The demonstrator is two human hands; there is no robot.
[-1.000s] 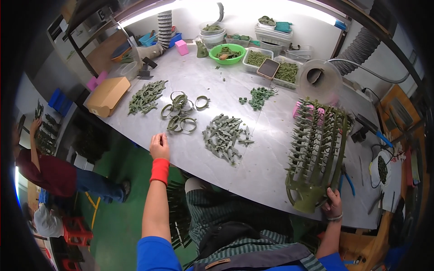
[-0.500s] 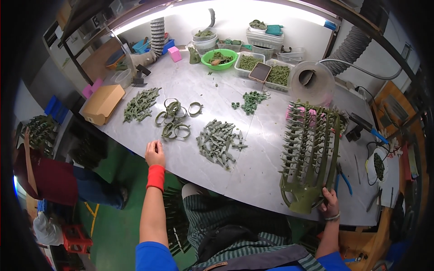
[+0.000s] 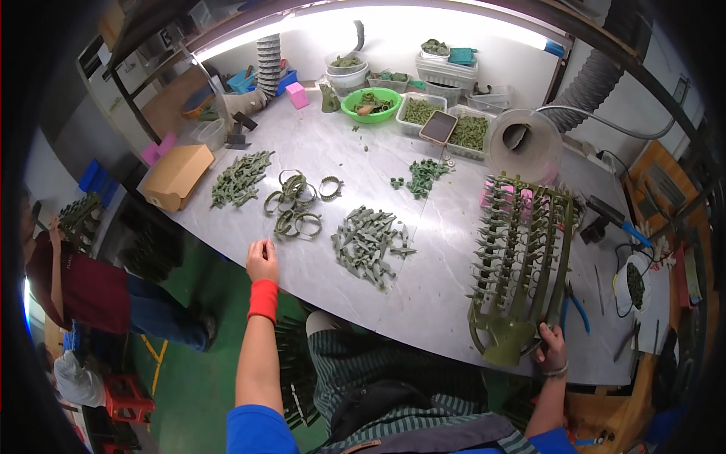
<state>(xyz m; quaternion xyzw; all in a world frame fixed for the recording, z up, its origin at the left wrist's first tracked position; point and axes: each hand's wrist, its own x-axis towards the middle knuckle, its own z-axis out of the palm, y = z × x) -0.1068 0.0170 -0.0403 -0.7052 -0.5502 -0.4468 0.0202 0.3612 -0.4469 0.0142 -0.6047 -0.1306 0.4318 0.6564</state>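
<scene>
My right hand [image 3: 550, 349] grips the lower right edge of an olive-green sprue tree [image 3: 508, 340], a frame with long bars and rows of small spiky parts. The tree lies on the right of the grey table [image 3: 431, 303], its base at the front edge. My left hand [image 3: 262, 261], below a red wristband, rests at the table's front edge with its fingers curled in; whether anything is inside is hidden. Nearest to it are several green toothed rings [image 3: 293, 198]. A pile of small grey-green pointed parts [image 3: 367, 246] lies between my hands.
Another pile of grey-green parts [image 3: 240, 179] and a cardboard box [image 3: 176, 176] lie left. At the back stand a green bowl [image 3: 371, 105], tubs of parts [image 3: 421, 110], a phone [image 3: 438, 127] and a duct hood [image 3: 523, 145]. Blue-handled pliers [image 3: 576, 309] lie right. A co-worker [image 3: 87, 284] stands far left.
The picture has shifted slightly. Both my hands stay where they were, the right one still on the sprue tree. The co-worker at the far left has risen a little into view with a green cluster.
</scene>
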